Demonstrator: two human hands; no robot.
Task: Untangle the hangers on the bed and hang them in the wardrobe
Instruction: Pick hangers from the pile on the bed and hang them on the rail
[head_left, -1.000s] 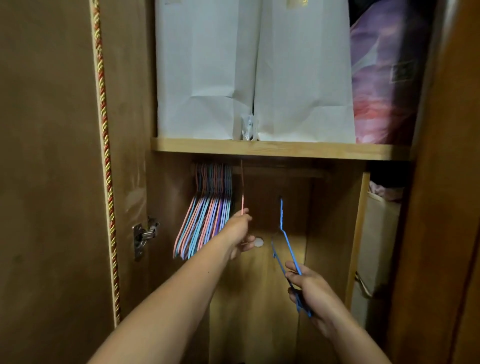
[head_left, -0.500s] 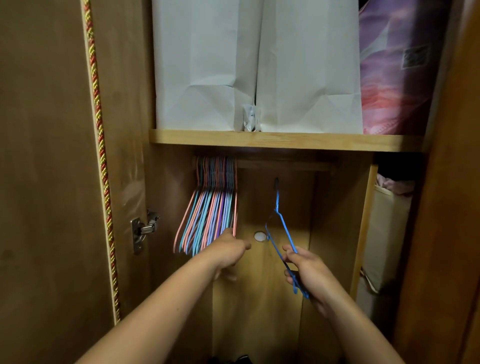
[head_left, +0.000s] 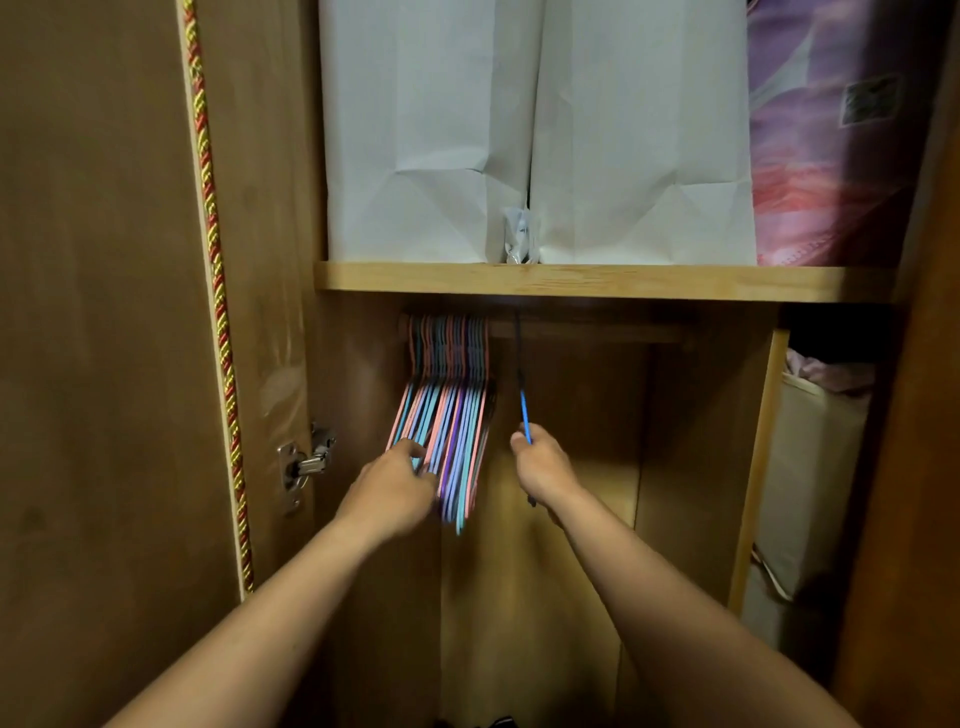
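Observation:
Inside the wardrobe, a tight bunch of pink, blue and purple hangers (head_left: 451, 415) hangs on the wooden rail (head_left: 582, 332) under the shelf, at its left end. My left hand (head_left: 395, 488) touches the lower edge of that bunch with curled fingers. A single blue hanger (head_left: 523, 410) hangs edge-on just right of the bunch, its hook up at the rail. My right hand (head_left: 543, 467) grips this blue hanger low down.
A wooden shelf (head_left: 597, 280) above the rail carries two white paper bags (head_left: 535, 135) and a purple-pink package (head_left: 831, 135). The open door with a red-gold cord trim (head_left: 215, 291) and hinge (head_left: 306, 462) stands left. A beige fabric box (head_left: 810, 478) fills the right compartment.
My right hand has carried the blue hanger left and up so its hook reaches the rail beside the bunch. My left hand has moved left onto the hanging bunch.

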